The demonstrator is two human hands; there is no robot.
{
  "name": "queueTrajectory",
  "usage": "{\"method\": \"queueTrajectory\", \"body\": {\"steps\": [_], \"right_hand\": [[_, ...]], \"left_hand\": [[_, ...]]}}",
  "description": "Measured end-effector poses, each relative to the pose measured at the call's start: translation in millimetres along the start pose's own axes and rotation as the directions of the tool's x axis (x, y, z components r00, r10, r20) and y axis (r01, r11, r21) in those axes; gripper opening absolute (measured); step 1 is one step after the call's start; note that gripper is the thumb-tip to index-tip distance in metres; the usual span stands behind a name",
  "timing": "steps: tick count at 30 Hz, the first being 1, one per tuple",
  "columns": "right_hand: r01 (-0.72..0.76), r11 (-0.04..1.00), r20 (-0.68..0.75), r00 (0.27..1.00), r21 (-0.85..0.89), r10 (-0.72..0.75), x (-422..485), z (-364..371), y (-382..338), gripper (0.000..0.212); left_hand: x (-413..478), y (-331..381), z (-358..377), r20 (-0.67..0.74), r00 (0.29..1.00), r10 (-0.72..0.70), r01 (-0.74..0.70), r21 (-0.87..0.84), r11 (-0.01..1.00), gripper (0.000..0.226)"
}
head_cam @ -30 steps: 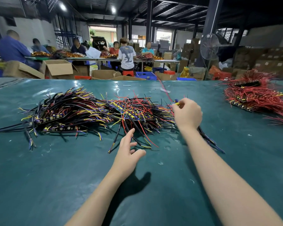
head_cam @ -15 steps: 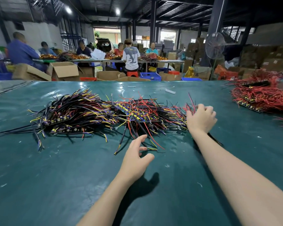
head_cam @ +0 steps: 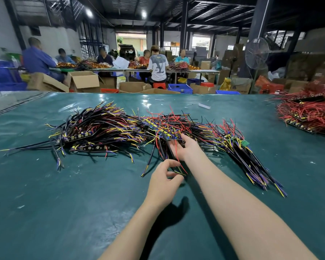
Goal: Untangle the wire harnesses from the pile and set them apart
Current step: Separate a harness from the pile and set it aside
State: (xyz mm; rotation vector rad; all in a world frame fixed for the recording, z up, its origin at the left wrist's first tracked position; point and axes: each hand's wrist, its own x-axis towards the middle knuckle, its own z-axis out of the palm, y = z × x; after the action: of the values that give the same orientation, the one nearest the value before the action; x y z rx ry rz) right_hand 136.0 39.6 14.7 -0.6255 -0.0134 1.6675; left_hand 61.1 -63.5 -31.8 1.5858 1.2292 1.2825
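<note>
I have my right hand (head_cam: 184, 149) in the near middle of the pile (head_cam: 120, 128), which lies across the green table (head_cam: 64, 203). Its fingers are curled around some black and red wires of one harness (head_cam: 172, 136), just below the small board of that harness. My left hand (head_cam: 164, 177) is nearer to me, at the loose ends of what seem to be the same wires. Its fingers are bent toward the thumb, but I cannot tell if they really pinch a wire or only touch it.

I judge that the task is not far along. To the right of my right hand one sorted group (head_cam: 251, 158) lies with its wires quite straight, pointing to the near right. I think this part is already set apart, though its far end touches the pile. On the left, the big mass of black, yellow and purple wires is crossed and mixed, so most of the work is left. The red heap (head_cam: 308, 113) lies far right, well apart.
</note>
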Motion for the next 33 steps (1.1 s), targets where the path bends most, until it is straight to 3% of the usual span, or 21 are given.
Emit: {"method": "queueTrajectory", "body": {"steps": [4,7,10,16,19,21,27,33], "right_hand": [[-0.056,0.998,-0.031,0.998,-0.036,0.055,5.9,4.2,10.3,0.020],[-0.089,0.957,-0.084,0.994,-0.275,0.068,12.2,8.8,6.5,0.034],[-0.072,0.893,-0.091,0.995,-0.444,0.035,14.9,12.4,6.6,0.026],[0.050,0.976,-0.021,0.998,-0.211,-0.056,19.7,15.1,18.7,0.002],[0.033,0.995,0.057,0.998,-0.099,-0.028,13.9,13.5,19.4,0.023],[0.011,0.998,0.074,0.997,-0.055,-0.007,11.4,7.3,20.6,0.025],[-0.002,0.980,0.005,1.000,-0.201,0.003,6.8,-12.8,22.5,0.024],[0.011,0.989,0.033,0.999,-0.150,-0.006,4.6,-7.3,23.7,0.025]], "left_hand": [[0.7,-0.5,-0.5,-0.046,0.999,0.005,-0.005,-0.004,1.000,0.032],[-0.6,-0.3,-1.9,-0.133,0.991,0.024,-0.026,-0.014,1.000,0.034],[0.2,0.0,-3.5,-0.231,0.973,-0.002,-0.008,-0.043,0.999,0.029],[4.0,-2.4,-8.9,-0.336,0.940,-0.060,0.031,-0.093,0.995,0.027],[7.6,-3.5,-10.8,-0.377,0.923,-0.073,0.036,-0.103,0.994,0.025],[9.9,-5.0,-11.1,-0.406,0.908,-0.099,0.047,-0.137,0.989,0.024],[12.6,-5.4,-18.2,-0.479,0.869,-0.121,0.057,-0.147,0.987,0.025],[15.8,-9.0,-25.9,-0.521,0.825,-0.218,0.105,-0.239,0.965,0.023]]}}
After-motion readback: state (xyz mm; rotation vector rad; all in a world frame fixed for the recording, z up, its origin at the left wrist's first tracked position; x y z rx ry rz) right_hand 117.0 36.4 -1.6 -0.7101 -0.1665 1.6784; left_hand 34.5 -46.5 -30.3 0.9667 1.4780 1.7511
